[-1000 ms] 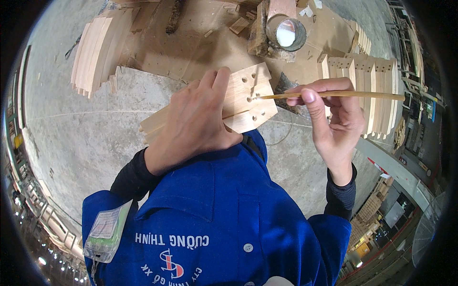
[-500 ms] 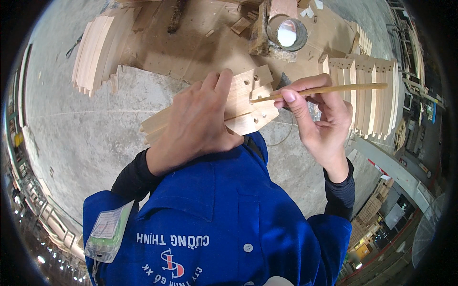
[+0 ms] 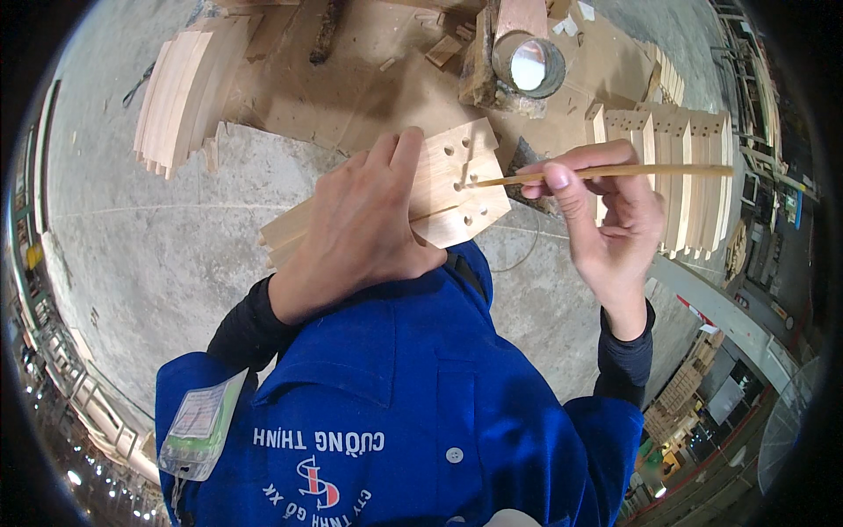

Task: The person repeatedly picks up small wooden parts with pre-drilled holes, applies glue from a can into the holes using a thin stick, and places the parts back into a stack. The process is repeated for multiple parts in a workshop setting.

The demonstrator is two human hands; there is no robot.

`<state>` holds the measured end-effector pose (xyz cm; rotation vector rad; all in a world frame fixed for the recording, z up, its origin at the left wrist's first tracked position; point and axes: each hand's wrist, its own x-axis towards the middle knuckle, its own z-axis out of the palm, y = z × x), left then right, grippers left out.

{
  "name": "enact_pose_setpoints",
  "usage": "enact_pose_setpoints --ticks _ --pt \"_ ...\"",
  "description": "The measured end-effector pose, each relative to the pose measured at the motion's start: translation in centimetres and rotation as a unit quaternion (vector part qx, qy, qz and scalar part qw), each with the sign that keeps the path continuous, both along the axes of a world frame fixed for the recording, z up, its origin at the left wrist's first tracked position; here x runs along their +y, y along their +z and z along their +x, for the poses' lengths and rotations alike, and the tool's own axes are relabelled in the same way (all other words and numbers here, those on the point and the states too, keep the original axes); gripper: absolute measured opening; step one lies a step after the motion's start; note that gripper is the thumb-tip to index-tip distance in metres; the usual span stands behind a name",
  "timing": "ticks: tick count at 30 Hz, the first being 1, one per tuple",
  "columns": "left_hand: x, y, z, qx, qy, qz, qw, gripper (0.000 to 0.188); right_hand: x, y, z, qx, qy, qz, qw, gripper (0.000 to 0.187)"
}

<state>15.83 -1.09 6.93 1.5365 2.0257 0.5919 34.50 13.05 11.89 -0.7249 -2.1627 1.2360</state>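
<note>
My left hand (image 3: 364, 215) is closed around several pale wooden pieces (image 3: 430, 211) held side by side against my front. Their near ends face right and carry pairs of round drilled holes. Between thumb and fingers, my right hand (image 3: 606, 215) pinches a thin wooden stick (image 3: 676, 170). The stick lies almost level, its left tip close to a hole in the middle of the pieces; whether the tip is inside the hole I cannot tell. My left palm and fingers hide the middle of the pieces.
A round can (image 3: 529, 67) with white stuff inside stands ahead on a cardboard sheet (image 3: 378, 97). Stacked wooden pieces (image 3: 180, 97) sit far left, and a row of drilled pieces (image 3: 676, 180) stands at the right. A pale beam (image 3: 720, 312) runs along the lower right.
My right hand has shifted right with the stick, its tip drawing back slightly from the hole. The pieces in my left hand have turned a little.
</note>
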Motion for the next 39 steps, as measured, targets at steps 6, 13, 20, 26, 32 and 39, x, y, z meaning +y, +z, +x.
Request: enact_pose_setpoints --ticks 6,13,20,26,32,39 --pt "0.2 0.2 -0.2 0.007 0.007 -0.01 1.0 0.099 3.8 0.1 0.9 0.051 -0.13 -0.053 0.989 0.015" --pt "0.3 0.0 -0.3 0.013 0.006 0.018 1.0 0.093 7.7 -7.6 2.2 -0.024 -0.215 0.046 0.975 0.018" --pt "0.5 0.1 -0.4 0.006 0.008 0.018 1.0 0.09 7.3 -10.9 1.9 -0.08 -0.202 0.136 0.967 0.02" --pt "0.5 0.2 -0.5 0.014 0.006 0.01 1.0 0.087 5.6 -11.4 1.3 0.011 -0.19 0.054 0.98 0.02" --pt "0.4 0.1 -0.5 0.012 0.011 0.007 1.0 0.088 6.1 -11.6 0.9 0.171 -0.22 -0.159 0.947 0.018" --pt "0.3 0.2 -0.4 -0.002 0.017 0.006 1.0 0.087 8.3 -12.7 3.0 0.225 -0.274 -0.37 0.859 0.022"
